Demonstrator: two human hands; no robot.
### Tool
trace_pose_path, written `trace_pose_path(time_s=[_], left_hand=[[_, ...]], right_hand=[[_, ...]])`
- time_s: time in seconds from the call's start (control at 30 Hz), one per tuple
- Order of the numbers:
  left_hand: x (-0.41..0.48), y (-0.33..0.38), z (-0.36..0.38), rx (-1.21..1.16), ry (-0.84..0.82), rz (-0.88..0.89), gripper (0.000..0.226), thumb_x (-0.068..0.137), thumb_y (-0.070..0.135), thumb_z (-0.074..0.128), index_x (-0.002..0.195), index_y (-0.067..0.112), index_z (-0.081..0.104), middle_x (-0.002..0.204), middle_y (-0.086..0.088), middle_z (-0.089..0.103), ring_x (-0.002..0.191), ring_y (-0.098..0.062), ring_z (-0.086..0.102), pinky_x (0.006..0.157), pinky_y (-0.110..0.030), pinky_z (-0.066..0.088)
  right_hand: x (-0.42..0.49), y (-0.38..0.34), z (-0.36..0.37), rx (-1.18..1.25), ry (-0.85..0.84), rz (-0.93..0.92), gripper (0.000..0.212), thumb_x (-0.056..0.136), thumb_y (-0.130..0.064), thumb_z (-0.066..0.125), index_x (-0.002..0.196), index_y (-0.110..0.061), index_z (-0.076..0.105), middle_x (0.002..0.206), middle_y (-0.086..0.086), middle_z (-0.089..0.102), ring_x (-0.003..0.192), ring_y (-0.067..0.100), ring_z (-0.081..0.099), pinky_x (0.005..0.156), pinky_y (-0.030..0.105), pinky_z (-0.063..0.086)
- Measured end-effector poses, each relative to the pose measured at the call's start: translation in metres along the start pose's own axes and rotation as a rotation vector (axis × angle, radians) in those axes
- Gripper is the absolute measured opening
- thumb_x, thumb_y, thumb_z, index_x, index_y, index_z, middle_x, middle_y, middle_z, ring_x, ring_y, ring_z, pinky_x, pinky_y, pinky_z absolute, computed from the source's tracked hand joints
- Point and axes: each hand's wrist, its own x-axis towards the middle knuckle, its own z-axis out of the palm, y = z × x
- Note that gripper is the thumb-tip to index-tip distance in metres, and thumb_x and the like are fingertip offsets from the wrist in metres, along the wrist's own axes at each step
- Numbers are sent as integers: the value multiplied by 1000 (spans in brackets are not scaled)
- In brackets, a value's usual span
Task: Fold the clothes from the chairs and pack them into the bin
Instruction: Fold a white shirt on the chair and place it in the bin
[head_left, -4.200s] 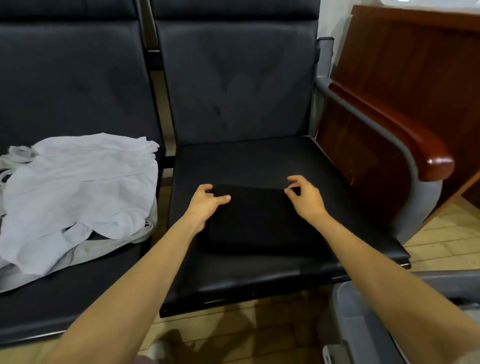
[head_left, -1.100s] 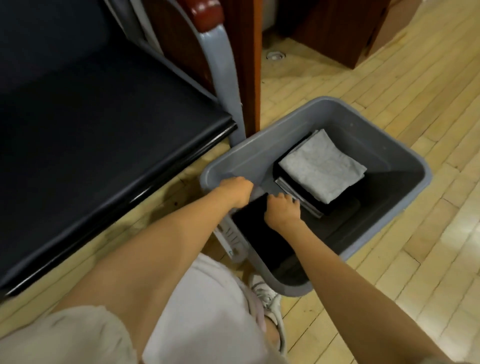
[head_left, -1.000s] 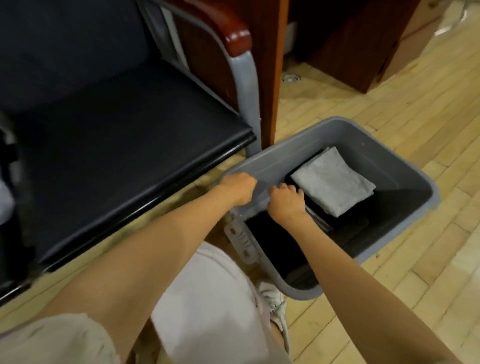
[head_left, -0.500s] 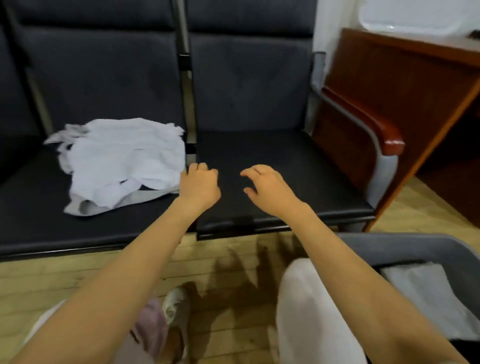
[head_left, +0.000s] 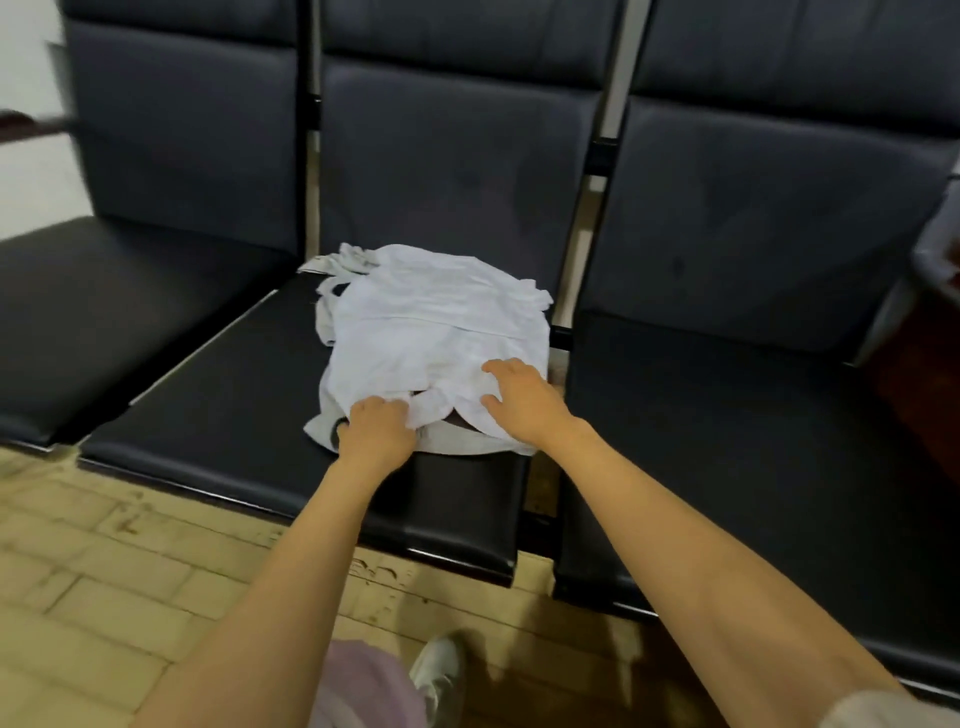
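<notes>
Three dark padded chairs (head_left: 452, 171) stand joined in a row. The pile of white clothes (head_left: 436, 322) lies on the middle seat (head_left: 234, 431), toward its right side, reaching from near the backrest almost to the front edge. The pile is crumpled and unfolded, with loose strips of fabric trailing at its far left corner. A greyer cloth (head_left: 467, 446) shows under the white one along the near edge, lying flat on the seat, and a small dark gap opens between the two layers there.

The left hand (head_left: 376, 434) is at the near left corner of the pile, knuckles up. Its fingers curl down into the fabric and bunch a fold of white cloth, with the fingertips buried in it. The right hand (head_left: 524, 402) lies just beside it, to the right, palm down on top of the pile. Its fingers (head_left: 498, 368) are spread and fairly straight, pressing the cloth rather than pinching it. Both bare forearms reach in from the bottom of the view.

Below the chairs is a pale wooden floor (head_left: 104, 571), and a white shoe (head_left: 436, 670) shows between the forearms at the bottom. The edges of the view are blurred, so the grey shape at the far right cannot be made out
</notes>
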Motion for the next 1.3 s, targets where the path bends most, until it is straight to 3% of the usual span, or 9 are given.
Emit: trace_pose_path(time_s=[0.33,0.43,0.63,0.7,0.77,0.87,1.0,1.17,1.3], left_hand=[[-4,-2,21,29,27,22,42,101,29,35,141,18,32,151,-10,21,139,-32,23,113,-49,19],[-7,7,23,-30,114,-47,47,101,32,38,144,16,27,154,-12,12,143,-31,13,114,-51,12],[-8,33,13,-217,486,78,78,88,36,64,151,20,20,159,-12,-2,146,-35,2,112,-59,11],[-6,42,9,-123,420,69,53,93,36,57,142,28,39,159,-8,5,146,-33,-1,112,-59,3],[-7,52,4,-135,318,86,26,100,30,45,120,20,57,143,-8,43,138,-33,29,109,-51,21],[-25,86,-5,-556,216,236,22,102,18,37,103,4,54,97,-15,61,92,-29,57,74,-33,40],[-79,160,3,-834,-191,451,24,101,20,41,116,9,57,113,-5,60,104,-15,54,86,-21,40],[-126,216,35,-701,-855,676,23,98,32,52,120,29,57,121,8,60,111,-8,56,95,-21,45],[-100,218,58,-264,-349,672,43,99,33,47,139,19,45,145,-1,43,131,-16,40,111,-32,32]], right_hand=[[50,2,16,-113,285,82,26,96,-4,38,117,-6,52,120,13,48,110,29,45,85,36,40],[40,0,1,263,467,-4,18,99,-7,38,104,-4,55,103,11,57,95,26,52,79,37,43],[-18,2,-49,754,355,-71,15,104,-19,33,92,-19,42,78,-5,42,67,5,37,62,20,34],[-40,15,-63,764,339,-84,18,103,-19,34,89,-23,44,77,-7,41,64,2,34,58,15,32],[-62,35,-76,661,329,-73,15,102,-21,38,90,-20,48,72,-5,44,60,5,34,53,16,30],[-92,71,-93,339,266,-9,12,100,-23,40,95,-18,50,70,1,52,56,11,41,53,25,35],[-133,122,-108,165,291,229,13,98,-22,43,96,-16,54,79,5,59,67,23,55,59,37,45],[-176,190,-102,246,213,574,36,101,-36,36,97,-13,64,94,2,61,93,25,56,82,39,45],[-183,205,-63,117,74,518,27,95,-30,50,114,-15,63,119,7,57,109,29,55,94,40,46]])
